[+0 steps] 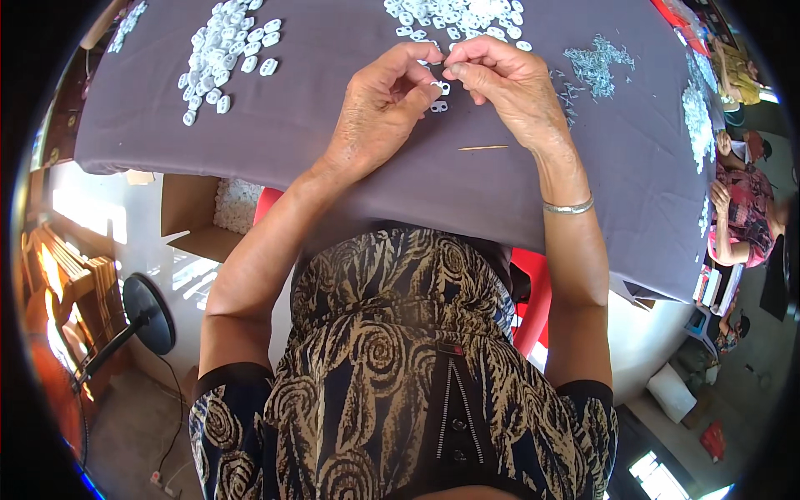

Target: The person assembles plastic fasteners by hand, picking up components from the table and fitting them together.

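Note:
Over the far middle of the cloth-covered table (275, 137), my two hands meet almost tip to tip. My left hand (379, 108) has curled fingers, its thumb close against a small white oval plastic piece with holes (442, 87); whether it grips that piece is unclear. Thumb and index of my right hand (508, 92) are pinched together, and anything between them is too small to name. Another white piece (439, 107) lies just below the fingertips. Nearer me rests a thin wooden toothpick (483, 147).
White plastic pieces form one heap (218, 58) at left and another (458, 12) beyond my hands. Tiny metal pins (598, 67) lie scattered at right. A cardboard box (196, 212) of white bits sits below the left table edge. Other people (746, 200) sit at far right.

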`<state>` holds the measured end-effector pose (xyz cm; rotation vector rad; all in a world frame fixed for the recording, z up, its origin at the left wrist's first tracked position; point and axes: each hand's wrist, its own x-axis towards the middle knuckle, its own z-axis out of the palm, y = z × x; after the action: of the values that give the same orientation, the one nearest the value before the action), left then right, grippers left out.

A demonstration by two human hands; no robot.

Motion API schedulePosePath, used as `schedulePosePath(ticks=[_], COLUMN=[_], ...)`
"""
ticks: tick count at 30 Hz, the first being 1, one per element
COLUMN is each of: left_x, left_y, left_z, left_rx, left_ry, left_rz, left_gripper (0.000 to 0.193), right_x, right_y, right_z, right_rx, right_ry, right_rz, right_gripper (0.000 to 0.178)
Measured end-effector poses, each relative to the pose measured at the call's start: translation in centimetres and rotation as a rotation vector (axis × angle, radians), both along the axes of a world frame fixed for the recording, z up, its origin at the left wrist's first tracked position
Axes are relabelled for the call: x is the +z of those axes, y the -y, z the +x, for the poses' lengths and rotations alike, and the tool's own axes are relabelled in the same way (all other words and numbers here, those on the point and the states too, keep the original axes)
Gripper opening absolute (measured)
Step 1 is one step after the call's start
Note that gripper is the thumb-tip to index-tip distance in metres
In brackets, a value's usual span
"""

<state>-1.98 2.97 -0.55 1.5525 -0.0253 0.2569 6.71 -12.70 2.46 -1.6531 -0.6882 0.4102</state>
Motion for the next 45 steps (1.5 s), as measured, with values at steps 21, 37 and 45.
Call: schedulePosePath(ticks=[21, 37, 45], left_x=[0.0, -0.2, 0.2], left_y=[0.3, 0.4, -1.4], left_z=[-0.4, -0.2, 0.3], left_rx=[0.035, 0.081, 0.091], left_ry=[0.019, -0.029, -0.004], left_rz=[0.099, 0.029, 0.258], left_gripper=[0.032, 0.028, 0.028], right_x=[-0.1, -0.8, -0.5], right_y=[-0.2, -0.6, 1.0], right_z=[-1.3, -1.6, 0.3], right_rx=[-0.013, -0.071, -0.326], right_ry=[0.054, 0.080, 0.035], right_rz=[-0.144, -0.250, -0.043], right_gripper=[0.014, 0.016, 0.013])
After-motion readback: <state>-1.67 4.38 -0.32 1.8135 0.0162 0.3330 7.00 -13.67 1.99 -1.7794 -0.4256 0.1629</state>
